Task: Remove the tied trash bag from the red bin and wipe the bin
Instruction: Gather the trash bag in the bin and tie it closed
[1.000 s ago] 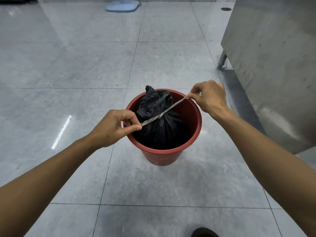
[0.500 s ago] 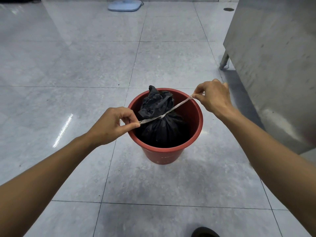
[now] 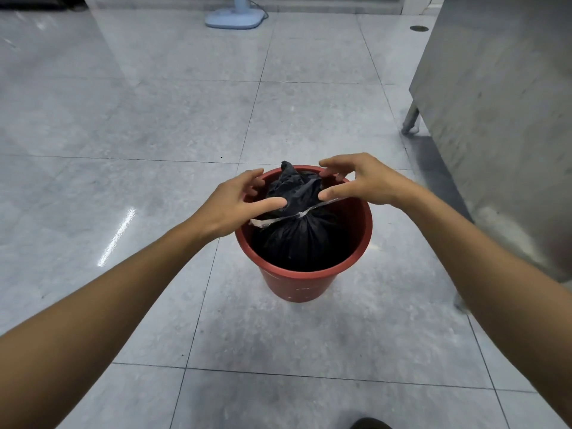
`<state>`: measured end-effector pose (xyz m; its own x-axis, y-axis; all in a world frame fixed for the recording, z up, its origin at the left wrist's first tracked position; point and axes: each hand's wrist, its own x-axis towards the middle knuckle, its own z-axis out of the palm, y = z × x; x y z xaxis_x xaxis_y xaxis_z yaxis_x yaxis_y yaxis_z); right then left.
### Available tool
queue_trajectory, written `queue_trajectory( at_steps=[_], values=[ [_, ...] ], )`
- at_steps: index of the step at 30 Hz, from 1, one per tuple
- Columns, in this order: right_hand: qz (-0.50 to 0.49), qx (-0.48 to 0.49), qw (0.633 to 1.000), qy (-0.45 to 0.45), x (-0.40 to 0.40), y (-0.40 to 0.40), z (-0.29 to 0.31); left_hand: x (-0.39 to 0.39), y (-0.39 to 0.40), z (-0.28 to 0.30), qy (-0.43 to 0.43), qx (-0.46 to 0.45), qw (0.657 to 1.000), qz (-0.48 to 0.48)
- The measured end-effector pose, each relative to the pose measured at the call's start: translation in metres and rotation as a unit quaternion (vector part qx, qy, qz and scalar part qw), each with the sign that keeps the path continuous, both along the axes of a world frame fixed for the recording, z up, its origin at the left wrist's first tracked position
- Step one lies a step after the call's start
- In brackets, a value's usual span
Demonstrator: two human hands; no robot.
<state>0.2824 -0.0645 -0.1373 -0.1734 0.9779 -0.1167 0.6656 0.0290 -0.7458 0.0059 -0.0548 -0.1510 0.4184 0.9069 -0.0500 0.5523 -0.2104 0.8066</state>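
Observation:
A red bin (image 3: 297,284) stands on the grey tiled floor. Inside it sits a black trash bag (image 3: 297,239), its neck tied with a pale strip (image 3: 291,215) whose loose ends lie across the bag. My left hand (image 3: 238,203) hovers over the bin's left rim with fingers spread, its thumb near the bag's neck. My right hand (image 3: 362,181) hovers over the far right rim, fingers spread on the other side of the bag's gathered top. Neither hand holds anything.
A steel cabinet (image 3: 507,119) on a metal leg (image 3: 411,120) stands close on the right. A pale blue fan base (image 3: 236,18) sits far back. The toe of a dark shoe (image 3: 370,424) shows at the bottom edge. Bare floor surrounds the bin.
Both hands have let go of the strip's ends, opened, and moved inward to either side of the bag's top. The strip now lies slack on the bag.

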Motion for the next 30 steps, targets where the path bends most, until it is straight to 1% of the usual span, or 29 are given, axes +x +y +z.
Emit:
queue_trajectory(
  at_steps=[3,6,9,12,17,21,27,30],
  values=[
    [0.007,-0.057,0.998,0.013,-0.009,0.008,-0.004,0.020,0.004,0.004,0.049,-0.050,0.997,-0.042],
    [-0.001,-0.091,0.996,0.013,-0.018,0.013,-0.007,0.033,0.010,0.005,0.074,-0.061,0.995,-0.020],
    [-0.001,-0.097,0.995,0.019,-0.023,0.014,-0.007,0.037,0.019,0.007,0.074,-0.109,0.991,-0.005],
    [-0.010,-0.090,0.994,0.058,-0.027,0.011,-0.004,0.034,0.021,0.010,0.040,-0.152,0.988,0.011],
    [0.000,-0.072,0.995,0.070,-0.029,0.004,0.002,0.033,0.017,0.011,-0.002,-0.140,0.990,0.030],
    [0.005,-0.070,0.994,0.081,-0.027,0.001,0.012,0.031,0.016,0.021,-0.019,-0.125,0.992,0.017],
    [0.002,-0.071,0.994,0.085,-0.018,0.007,0.043,0.034,0.026,0.049,-0.045,-0.145,0.988,-0.016],
    [0.016,-0.072,0.995,0.074,-0.012,0.019,0.063,0.036,0.035,0.071,-0.045,-0.141,0.989,-0.025]
  ],
)
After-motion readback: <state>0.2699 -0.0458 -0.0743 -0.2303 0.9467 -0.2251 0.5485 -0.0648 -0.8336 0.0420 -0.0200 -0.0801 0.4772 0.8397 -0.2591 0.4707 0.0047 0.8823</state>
